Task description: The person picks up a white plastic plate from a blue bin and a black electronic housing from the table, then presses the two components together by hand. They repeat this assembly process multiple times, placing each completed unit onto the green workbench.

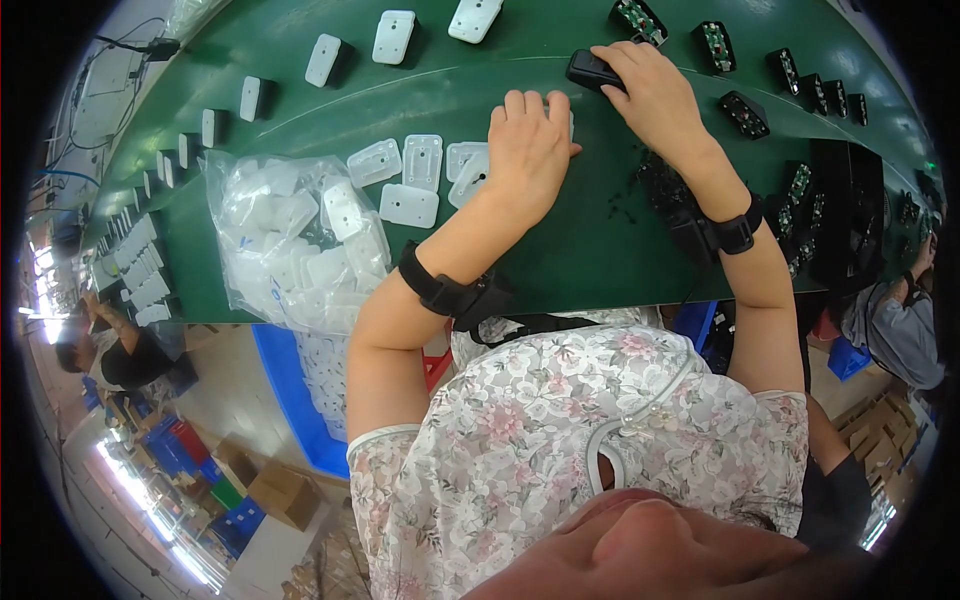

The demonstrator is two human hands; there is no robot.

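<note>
My right hand (pixel 650 95) closes around a small black plastic case (pixel 590 70) on the far part of the green table (pixel 590 230). To its left, my left hand (pixel 528 150) has its fingers curled down; a pale edge shows beside the fingertips, but what they hold is mostly hidden. Next to that hand lie loose translucent white plastic covers (pixel 408 205), some partly under the wrist. Both wrists wear black bands. Beyond my right hand sits an open black case with a green circuit board (pixel 638 20).
A clear bag of white covers (pixel 290 240) lies at left. White-topped units (pixel 395 37) curve along the far left edge. More open cases with boards (pixel 715 47) line the right, near a black box (pixel 847 210). A blue bin (pixel 300 400) stands below the table. Other people sit at both sides.
</note>
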